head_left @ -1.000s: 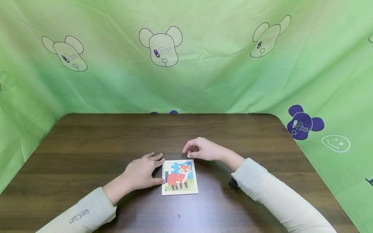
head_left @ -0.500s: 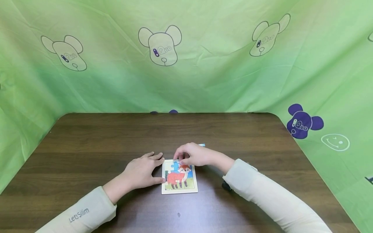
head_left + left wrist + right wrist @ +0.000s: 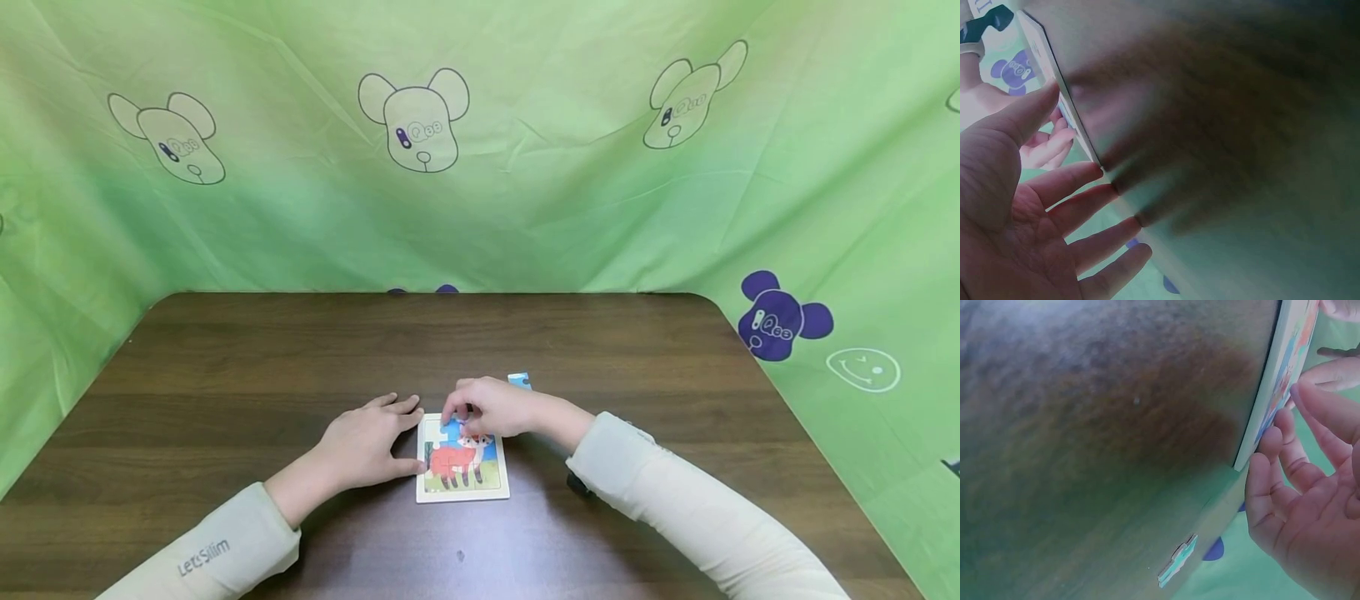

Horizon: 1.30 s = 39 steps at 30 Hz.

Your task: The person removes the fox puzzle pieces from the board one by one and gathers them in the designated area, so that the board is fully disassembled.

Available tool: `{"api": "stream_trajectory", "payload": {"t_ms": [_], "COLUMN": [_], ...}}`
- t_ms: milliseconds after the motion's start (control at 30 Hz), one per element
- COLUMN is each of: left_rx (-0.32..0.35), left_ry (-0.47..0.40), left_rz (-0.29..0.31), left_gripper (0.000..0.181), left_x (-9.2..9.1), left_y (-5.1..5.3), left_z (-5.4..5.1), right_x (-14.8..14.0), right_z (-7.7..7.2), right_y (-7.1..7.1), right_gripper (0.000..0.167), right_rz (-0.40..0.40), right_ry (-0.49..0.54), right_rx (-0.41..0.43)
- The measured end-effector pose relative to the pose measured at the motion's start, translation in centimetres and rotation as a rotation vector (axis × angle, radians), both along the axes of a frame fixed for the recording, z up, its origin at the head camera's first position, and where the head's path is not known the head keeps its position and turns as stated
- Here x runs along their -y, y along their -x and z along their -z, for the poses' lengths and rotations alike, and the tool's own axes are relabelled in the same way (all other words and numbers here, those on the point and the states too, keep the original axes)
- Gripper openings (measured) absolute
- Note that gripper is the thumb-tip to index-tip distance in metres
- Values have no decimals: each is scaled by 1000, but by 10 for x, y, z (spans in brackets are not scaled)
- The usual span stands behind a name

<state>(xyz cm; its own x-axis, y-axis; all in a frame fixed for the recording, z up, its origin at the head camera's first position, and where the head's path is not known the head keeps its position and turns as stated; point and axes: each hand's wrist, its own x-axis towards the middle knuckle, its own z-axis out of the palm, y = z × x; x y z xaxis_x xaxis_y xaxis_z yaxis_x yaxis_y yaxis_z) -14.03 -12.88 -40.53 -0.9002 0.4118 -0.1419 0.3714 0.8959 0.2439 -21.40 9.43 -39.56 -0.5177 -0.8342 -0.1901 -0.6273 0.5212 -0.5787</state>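
Note:
A square jigsaw puzzle [image 3: 487, 482] with a fox picture in a pale frame lies on the table. A pale gap shows at its upper left. My left hand [image 3: 366, 446] rests flat beside it, fingers spread, thumb and forefinger touching the frame's left edge. Over the top of the puzzle is my right hand [image 3: 498, 406], its curled thumb and forefinger pinching at a blue puzzle piece [image 3: 451, 431] next to the gap. Whether that piece is lifted cannot be seen. The right fingers cover part of the fox's head. In the right wrist view the fingertips meet the puzzle's face.
A loose blue puzzle piece [image 3: 519, 380] lies behind the right hand, beyond the frame's upper right corner. The brown wooden table [image 3: 300, 350] stretches around the puzzle. A green printed cloth [image 3: 525, 208] hangs behind and along the sides.
My right hand has come from beyond the puzzle's top edge to the left and nearer, onto its upper part. The loose blue piece has come into sight behind it. My left hand stays put.

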Motion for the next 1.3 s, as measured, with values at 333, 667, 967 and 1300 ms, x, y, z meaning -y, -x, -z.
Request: {"api": "stream_trajectory", "payload": {"t_ms": [333, 667, 967, 1300], "left_rx": [1, 1, -4, -5], "left_ry": [-2, -13, -15, -7], "left_rz": [-2, 1, 2, -3], "left_gripper": [70, 70, 70, 70], "left_x": [0, 1, 1, 1], "left_y": [0, 0, 0, 0], "left_z": [1, 0, 1, 2], "right_x": [1, 3, 5, 3], "right_z": [-1, -2, -3, -2], "right_y": [0, 1, 1, -1], "right_gripper": [31, 33, 33, 32], "right_rz": [-77, -104, -100, -85], "right_ry": [-65, -92, -117, -101], "right_rx": [-3, 8, 8, -10]}}
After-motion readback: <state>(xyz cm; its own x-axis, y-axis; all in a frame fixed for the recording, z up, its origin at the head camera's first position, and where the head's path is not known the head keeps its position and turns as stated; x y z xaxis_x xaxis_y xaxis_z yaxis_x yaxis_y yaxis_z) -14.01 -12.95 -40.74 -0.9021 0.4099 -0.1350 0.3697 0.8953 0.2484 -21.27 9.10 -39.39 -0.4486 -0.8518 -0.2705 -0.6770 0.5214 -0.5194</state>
